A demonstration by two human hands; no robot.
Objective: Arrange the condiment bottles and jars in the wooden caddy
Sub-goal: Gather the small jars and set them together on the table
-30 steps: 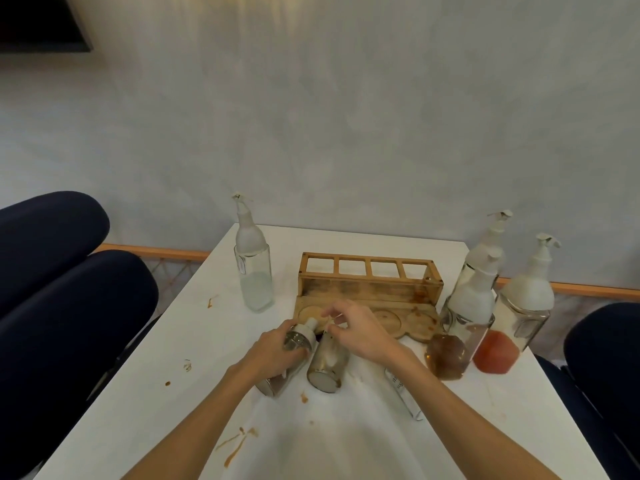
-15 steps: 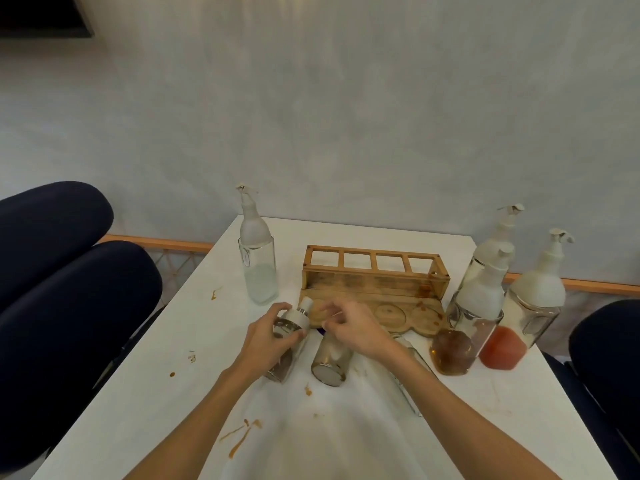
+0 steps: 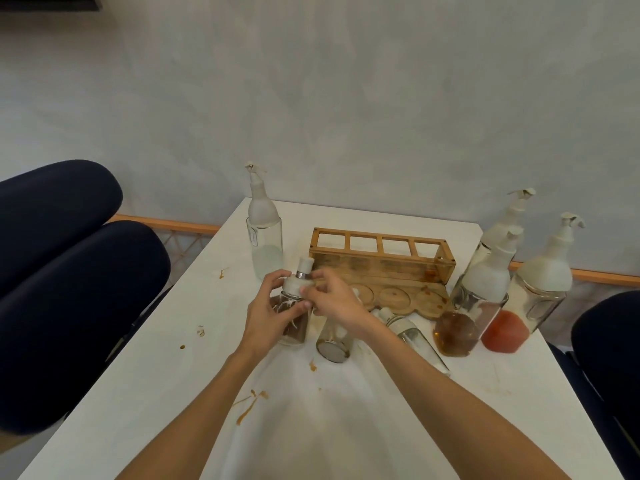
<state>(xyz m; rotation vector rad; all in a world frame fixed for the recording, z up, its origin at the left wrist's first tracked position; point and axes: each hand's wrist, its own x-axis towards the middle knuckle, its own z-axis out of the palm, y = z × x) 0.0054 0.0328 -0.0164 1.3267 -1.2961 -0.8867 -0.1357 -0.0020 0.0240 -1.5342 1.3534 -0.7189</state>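
Note:
A small glass jar with brown contents [image 3: 296, 323] and a white cap is raised nearly upright in front of the wooden caddy [image 3: 381, 268]. My left hand [image 3: 268, 315] grips its body. My right hand [image 3: 334, 301] pinches it near the white collar. A second small jar [image 3: 333, 344] lies on its side just right of it, and a third clear jar [image 3: 412, 332] lies beside my right forearm. The caddy's rack slots and round base recesses hold nothing.
A tall pump bottle with clear liquid [image 3: 265, 233] stands left of the caddy. Three pump bottles stand at the right: one amber [image 3: 474, 306], one red [image 3: 530, 299], one behind [image 3: 498, 230]. Sauce stains mark the white table [image 3: 173, 393]. Dark blue chairs [image 3: 69, 289] flank both sides.
The brown jar has been lifted off the table from lying to nearly upright in my left hand. My right hand left the middle jar and came over to the brown jar's top.

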